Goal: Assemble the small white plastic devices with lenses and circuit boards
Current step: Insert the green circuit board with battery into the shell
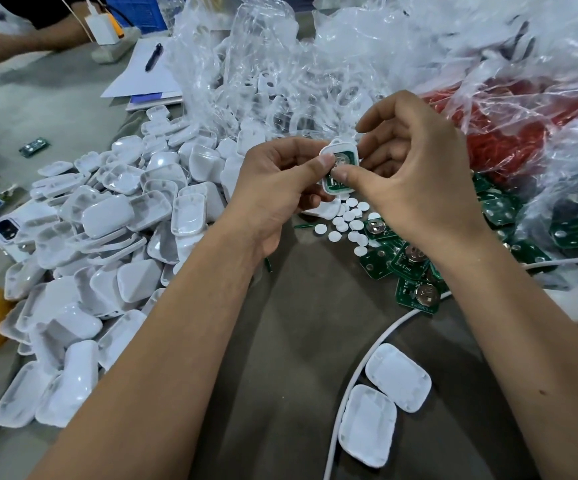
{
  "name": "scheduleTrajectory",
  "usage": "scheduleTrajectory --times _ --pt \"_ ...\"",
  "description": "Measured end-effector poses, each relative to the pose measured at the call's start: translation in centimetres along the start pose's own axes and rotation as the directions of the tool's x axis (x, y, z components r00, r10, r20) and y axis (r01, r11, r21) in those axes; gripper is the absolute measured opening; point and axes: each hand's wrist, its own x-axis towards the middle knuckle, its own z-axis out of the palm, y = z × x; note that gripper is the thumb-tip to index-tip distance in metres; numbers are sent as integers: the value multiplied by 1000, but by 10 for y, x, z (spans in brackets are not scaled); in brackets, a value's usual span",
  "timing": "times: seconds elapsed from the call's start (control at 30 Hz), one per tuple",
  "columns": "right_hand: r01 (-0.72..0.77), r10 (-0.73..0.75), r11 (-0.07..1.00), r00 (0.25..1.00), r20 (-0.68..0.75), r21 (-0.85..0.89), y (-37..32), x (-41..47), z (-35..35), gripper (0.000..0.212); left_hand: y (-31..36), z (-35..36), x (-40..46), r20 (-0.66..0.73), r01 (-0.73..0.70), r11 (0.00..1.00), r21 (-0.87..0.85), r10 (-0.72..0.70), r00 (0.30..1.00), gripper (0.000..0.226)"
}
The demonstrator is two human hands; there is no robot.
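We see both hands raised over the table (308, 341), meeting on one small white shell (340, 168) with a green board (346, 157) seated inside it. The left hand (277, 188) has its fingers curled under the shell and its thumb pressed on the board's face; the right hand (415, 174) pinches the same shell from the other side — thumb on the lower part of the board, fingers curled behind the upper edge.

Just below the hands lies a scatter of small white discs (348, 223), and to their right a loose heap of green boards (415, 271), some with coin cells. A big pile of white shells (107, 244) fills the left side, two more shells (384, 400) lie near a white cable (356, 372), and crumpled clear bags (315, 57) sit behind — one holding red parts (509, 140).
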Motion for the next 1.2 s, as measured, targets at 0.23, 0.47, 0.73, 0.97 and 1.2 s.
scheduleTrajectory --times 0.23,0.47,0.73,0.97,1.2 --pt "-179 166 962 983 78 204 8 2 1 10 -2 4 1 -29 -66 997 33 67 997 7" --pt "-301 270 859 954 133 415 9 3 -2 11 -1 2 -1 10 -105 994 23 105 994 14" --pt "-359 322 812 933 160 459 5 3 -3 14 -1 4 -2 25 -101 995 8 101 995 17" --pt "-426 382 776 904 189 466 0 2 -4 14 -1 6 -3 28 -29 999 -45 30 999 15" --pt "-462 418 763 886 201 452 -2 2 -5 22 -3 10 -3 37 46 995 -86 -43 998 14"
